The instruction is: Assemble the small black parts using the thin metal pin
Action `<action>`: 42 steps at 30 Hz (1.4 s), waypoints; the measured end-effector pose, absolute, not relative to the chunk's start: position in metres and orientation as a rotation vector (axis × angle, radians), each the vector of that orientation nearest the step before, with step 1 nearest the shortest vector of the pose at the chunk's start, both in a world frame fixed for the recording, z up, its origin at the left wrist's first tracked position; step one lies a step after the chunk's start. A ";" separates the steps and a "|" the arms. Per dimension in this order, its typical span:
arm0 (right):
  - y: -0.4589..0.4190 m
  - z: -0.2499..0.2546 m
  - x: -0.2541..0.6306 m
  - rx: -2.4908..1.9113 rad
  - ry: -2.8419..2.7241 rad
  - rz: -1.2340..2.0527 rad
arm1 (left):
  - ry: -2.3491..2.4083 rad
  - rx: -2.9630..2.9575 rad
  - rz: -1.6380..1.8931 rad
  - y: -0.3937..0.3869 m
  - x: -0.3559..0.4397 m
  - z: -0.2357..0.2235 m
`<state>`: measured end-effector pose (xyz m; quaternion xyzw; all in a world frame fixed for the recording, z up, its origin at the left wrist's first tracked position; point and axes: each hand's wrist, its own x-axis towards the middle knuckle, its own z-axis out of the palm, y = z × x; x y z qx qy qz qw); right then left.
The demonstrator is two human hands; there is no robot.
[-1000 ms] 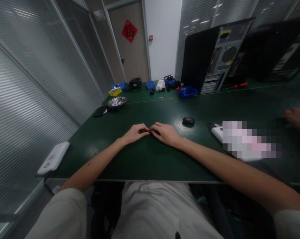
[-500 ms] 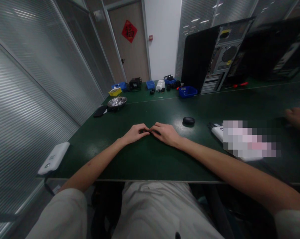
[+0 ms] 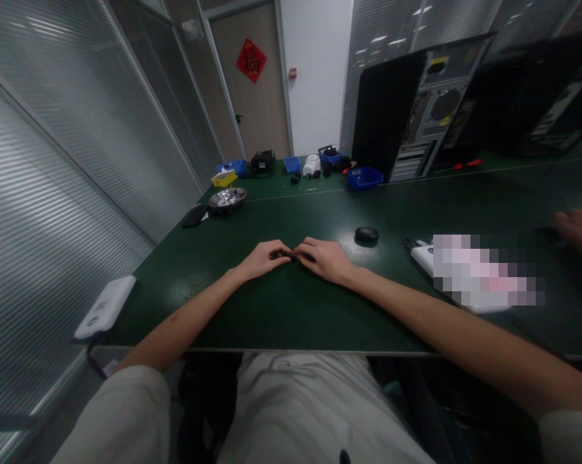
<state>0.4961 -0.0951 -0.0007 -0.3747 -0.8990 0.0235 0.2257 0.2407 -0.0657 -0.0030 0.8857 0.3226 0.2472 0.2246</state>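
My left hand point(image 3: 263, 259) and my right hand point(image 3: 328, 261) meet fingertip to fingertip over the middle of the green table point(image 3: 271, 316). Between them they pinch a small, thin dark piece point(image 3: 281, 255), mostly covered by my fingers; its kind is too small to make out. Both hands have their fingers closed on it. Right of my right hand lies a black oval object point(image 3: 367, 234), shaped like a computer mouse.
A white device point(image 3: 484, 303), partly blurred out, lies at right, near another person's hand point(image 3: 581, 225). Another white box point(image 3: 106, 306) sits at the left edge. Farther back are a metal bowl point(image 3: 227, 200), a blue tray point(image 3: 365, 178) and a computer case point(image 3: 390, 116).
My right hand has shifted very slightly to the right, with the fingertips a little farther apart. My left hand stays in place.
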 end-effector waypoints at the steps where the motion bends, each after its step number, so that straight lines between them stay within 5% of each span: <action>1: -0.095 -0.001 0.497 -1.032 -2.474 0.066 | 0.888 2.442 0.680 -0.066 0.240 -0.003; 42: -0.089 0.010 0.508 -1.497 -2.497 0.007 | 0.901 2.661 0.648 -0.063 0.255 -0.007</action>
